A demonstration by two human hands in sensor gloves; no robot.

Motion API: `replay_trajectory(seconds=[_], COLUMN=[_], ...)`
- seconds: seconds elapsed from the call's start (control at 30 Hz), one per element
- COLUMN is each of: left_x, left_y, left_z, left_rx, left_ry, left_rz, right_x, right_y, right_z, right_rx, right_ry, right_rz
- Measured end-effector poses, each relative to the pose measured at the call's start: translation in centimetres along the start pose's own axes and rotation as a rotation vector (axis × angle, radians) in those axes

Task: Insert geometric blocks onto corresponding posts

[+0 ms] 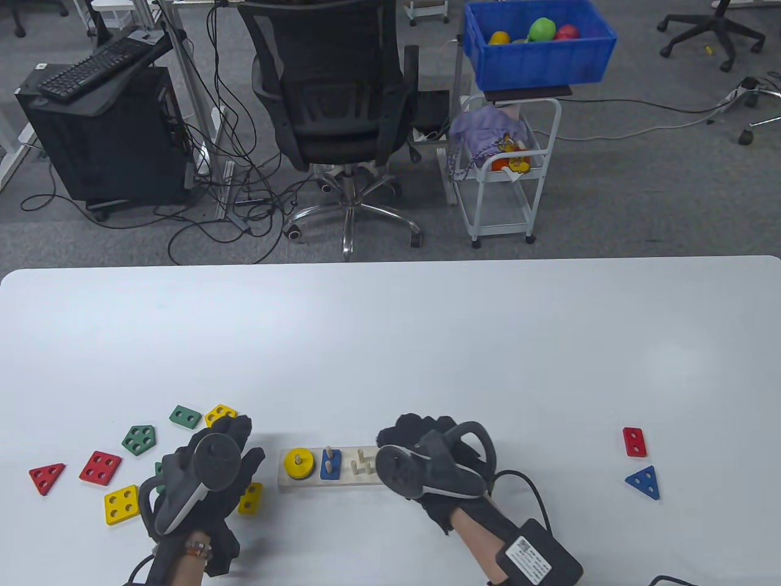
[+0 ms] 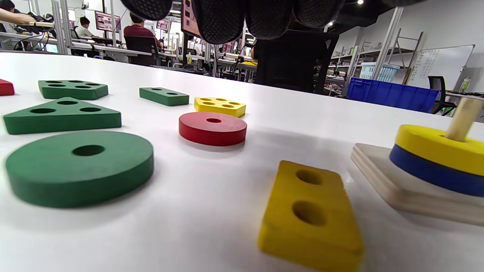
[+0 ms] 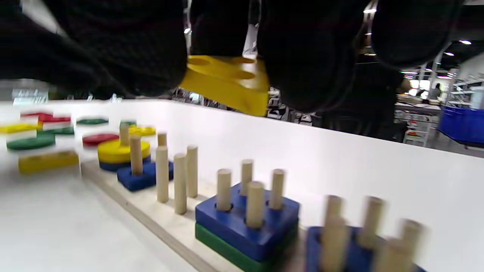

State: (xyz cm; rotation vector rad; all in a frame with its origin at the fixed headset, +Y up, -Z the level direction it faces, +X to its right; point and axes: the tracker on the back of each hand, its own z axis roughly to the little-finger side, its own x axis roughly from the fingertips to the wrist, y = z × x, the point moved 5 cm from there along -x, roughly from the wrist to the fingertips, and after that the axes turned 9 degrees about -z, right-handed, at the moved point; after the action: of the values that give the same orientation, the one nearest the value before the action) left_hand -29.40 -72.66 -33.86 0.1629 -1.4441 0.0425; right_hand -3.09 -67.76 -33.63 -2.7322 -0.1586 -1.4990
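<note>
The wooden post board point(image 1: 341, 482) lies at the table's front centre. It carries a yellow disc point(image 1: 299, 465) over a blue one, a blue rectangle point(image 1: 330, 467), three bare posts point(image 1: 363, 464), a blue square point(image 3: 247, 223) over a green one, and a blurred blue block point(image 3: 351, 249) at the right end. My right hand point(image 1: 415, 436) hovers over the board's right part, its fingers point(image 3: 306, 68) pinching a yellow block point(image 3: 227, 81) with holes above the posts. My left hand point(image 1: 235, 439) hovers empty, fingers spread, over loose blocks left of the board.
Loose blocks lie front left: green disc point(image 2: 79, 166), green triangle point(image 2: 62, 115), red disc point(image 2: 212, 128), yellow rectangle point(image 2: 310, 211), yellow square point(image 1: 122, 504), red square point(image 1: 100, 468), red triangle point(image 1: 47, 478). A red rectangle point(image 1: 634, 441) and a blue triangle point(image 1: 644, 482) lie far right.
</note>
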Motion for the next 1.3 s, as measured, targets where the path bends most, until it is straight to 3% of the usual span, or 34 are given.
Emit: replay_trajectory(seconds=[0.07,0.2,0.27,0.83,1.03,1.17,1.3], left_x=[0.0,0.0,0.0,0.0,0.0,0.0,0.0], left_y=[-0.1,-0.1,-0.1,-0.3,-0.3,-0.3,-0.3], left_z=[0.0,0.0,-0.1,-0.2,0.0,0.0,0.0], left_rx=[-0.001,0.003,0.005,-0.008,-0.003,-0.001,-0.004], left_ry=[0.001,-0.001,-0.002,-0.005,0.001,0.001,0.001], left_rz=[0.005,0.010,0.011,0.022,0.024,0.021,0.016], right_x=[-2.2,-4.0,-4.1,-4.1,-1.0,2.9,8.7], right_y=[1.4,3.0,2.7,4.0,2.0,1.9,1.9], right_z=[-1.4,-3.0,-3.5,-3.8,1.0,7.8,16.1], right_rx=[0.024,0.076,0.059,0.154,0.058,-0.048,-0.160], right_ry=[-0.026,-0.057,-0.068,-0.015,0.088,0.255,0.485], right_rz=[-0.038,-0.064,-0.026,-0.155,-0.108,-0.114,0.006])
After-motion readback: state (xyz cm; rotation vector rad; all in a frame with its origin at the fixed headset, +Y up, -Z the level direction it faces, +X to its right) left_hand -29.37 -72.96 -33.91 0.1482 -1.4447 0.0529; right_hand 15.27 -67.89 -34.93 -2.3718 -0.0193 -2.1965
